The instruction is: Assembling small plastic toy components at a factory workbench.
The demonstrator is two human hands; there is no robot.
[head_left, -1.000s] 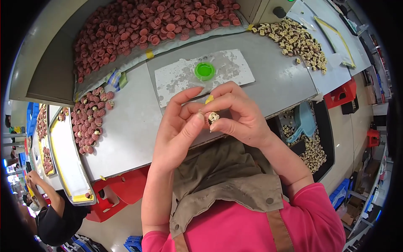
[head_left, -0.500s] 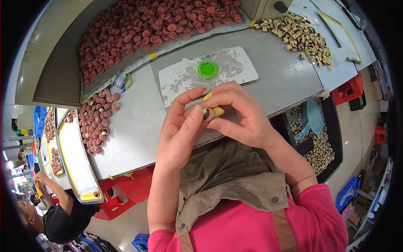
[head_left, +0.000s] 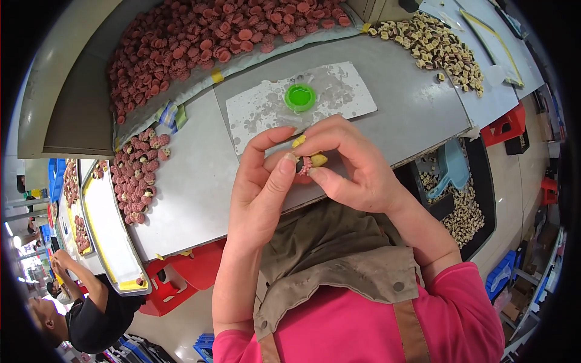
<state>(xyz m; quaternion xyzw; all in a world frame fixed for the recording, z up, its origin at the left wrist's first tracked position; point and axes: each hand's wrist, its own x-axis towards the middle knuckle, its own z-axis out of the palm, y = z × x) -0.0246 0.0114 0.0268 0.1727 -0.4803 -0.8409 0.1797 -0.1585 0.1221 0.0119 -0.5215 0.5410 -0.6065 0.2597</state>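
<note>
Above the near edge of the table, my two hands meet around one small pink, bumpy raspberry-shaped piece (head_left: 305, 167) with a dark part on its left side. My left hand (head_left: 257, 193) pinches it from the left, thumb upright against it. From the right, my right hand (head_left: 362, 169) closes on it with thumb and fingers; yellow covers (head_left: 318, 160) show at its fingertips. The fingers partly hide the piece. Just beyond them, a round green dish (head_left: 300, 97) of green liquid rests on a white, water-spotted board (head_left: 254, 115).
Red raspberry-shaped shells (head_left: 212, 36) are heaped at the back. Filled pink pieces (head_left: 134, 175) lie at left, beside a white tray (head_left: 106, 212). Cream-and-dark bits (head_left: 445, 51) are piled at far right. A blue scoop (head_left: 452, 169) sits in a black bin. A person (head_left: 91, 302) works at left.
Both hands keep hold of the raspberry-shaped piece, and my right thumb has shifted slightly on it. The whole view has moved a little; the piles and the dish are unchanged.
</note>
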